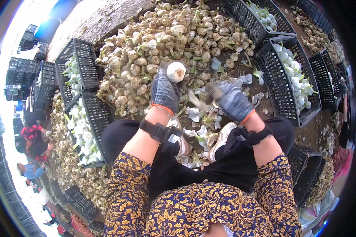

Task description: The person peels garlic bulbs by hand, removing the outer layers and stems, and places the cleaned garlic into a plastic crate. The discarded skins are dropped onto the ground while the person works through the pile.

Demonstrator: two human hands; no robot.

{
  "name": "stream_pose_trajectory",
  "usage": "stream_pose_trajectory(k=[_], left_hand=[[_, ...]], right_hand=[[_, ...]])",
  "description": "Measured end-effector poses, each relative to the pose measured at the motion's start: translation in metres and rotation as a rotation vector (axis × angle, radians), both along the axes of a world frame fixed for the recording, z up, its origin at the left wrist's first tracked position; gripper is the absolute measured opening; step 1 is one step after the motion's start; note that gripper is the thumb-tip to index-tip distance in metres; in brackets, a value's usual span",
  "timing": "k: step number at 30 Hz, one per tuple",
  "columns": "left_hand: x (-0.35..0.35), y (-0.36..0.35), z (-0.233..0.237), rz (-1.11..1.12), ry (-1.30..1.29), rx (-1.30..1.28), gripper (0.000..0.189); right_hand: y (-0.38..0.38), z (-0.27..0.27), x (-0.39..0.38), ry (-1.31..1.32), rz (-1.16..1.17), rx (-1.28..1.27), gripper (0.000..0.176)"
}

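Note:
A peeled white garlic bulb (176,72) is held at the fingertips of my left hand (165,91), which wears a grey glove with an orange cuff. My right hand (229,100), gloved the same way, is to the right of it over the ground, its fingers smeared by motion. Beside its fingertips there is a blurred pale shape that I cannot make out. Beyond both hands lies a big heap of unpeeled garlic bulbs (146,59). Loose white peels (201,136) are scattered between my shoes, below my hands.
Black crates of white bulbs stand on the left (95,118) and right (273,79), with another at the top right (247,19). Empty dark crates (304,170) are at the lower right. People (33,138) sit at the far left beside more garlic.

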State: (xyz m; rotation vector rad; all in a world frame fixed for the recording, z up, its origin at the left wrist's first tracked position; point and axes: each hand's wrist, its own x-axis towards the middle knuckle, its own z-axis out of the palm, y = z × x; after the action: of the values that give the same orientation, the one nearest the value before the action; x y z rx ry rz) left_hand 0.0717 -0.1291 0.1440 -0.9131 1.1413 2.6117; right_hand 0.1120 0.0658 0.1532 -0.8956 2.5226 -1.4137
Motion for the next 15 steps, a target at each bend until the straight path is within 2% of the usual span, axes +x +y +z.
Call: stream_pose_trajectory(k=[1, 4, 5, 7, 8, 9, 10, 11, 12, 13, 14, 15], left_hand=[[0.001, 0.002, 0.004, 0.052, -0.012, -0.006, 0.032], [0.003, 0.006, 0.004, -0.013, 0.022, -0.148, 0.036], [0.004, 0.008, 0.002, -0.034, 0.043, -0.217, 0.04], [0.007, 0.01, 0.001, -0.202, 0.203, -0.601, 0.037], [0.012, 0.015, 0.0, -0.351, 0.242, -0.761, 0.035], [0.02, 0.021, 0.013, -0.499, 0.283, -0.923, 0.033], [0.026, 0.022, 0.005, -0.553, 0.382, -0.877, 0.029], [0.027, 0.026, -0.004, -0.469, 0.674, -1.061, 0.028], [0.025, 0.03, -0.007, -0.409, 0.657, -0.876, 0.029], [0.021, 0.032, -0.01, -0.348, 0.635, -0.693, 0.03], [0.015, 0.029, -0.014, -0.347, 0.632, -0.69, 0.03], [0.01, 0.023, -0.018, -0.309, 0.507, -0.618, 0.032]], right_hand=[[-0.003, -0.006, 0.003, 0.094, -0.095, 0.102, 0.026], [-0.015, -0.006, 0.007, 0.377, -0.385, 0.421, 0.037], [-0.019, -0.002, 0.005, 0.378, -0.394, 0.432, 0.037], [-0.029, 0.018, -0.001, -0.823, -0.436, -0.382, 0.048], [-0.023, 0.002, -0.005, -0.972, -0.275, -0.597, 0.053], [-0.024, 0.006, 0.002, -1.233, -0.167, -0.961, 0.051], [-0.029, 0.01, 0.003, -1.182, -0.251, -1.002, 0.047], [-0.032, 0.014, 0.002, -1.13, -0.331, -1.039, 0.044], [-0.022, 0.007, -0.004, -1.284, -0.534, -0.965, 0.039], [-0.017, 0.013, -0.007, -1.211, -0.692, -1.011, 0.035], [-0.002, 0.01, -0.014, -1.17, -0.65, -1.133, 0.034], [0.021, 0.005, -0.024, -1.127, -0.605, -1.252, 0.032]])
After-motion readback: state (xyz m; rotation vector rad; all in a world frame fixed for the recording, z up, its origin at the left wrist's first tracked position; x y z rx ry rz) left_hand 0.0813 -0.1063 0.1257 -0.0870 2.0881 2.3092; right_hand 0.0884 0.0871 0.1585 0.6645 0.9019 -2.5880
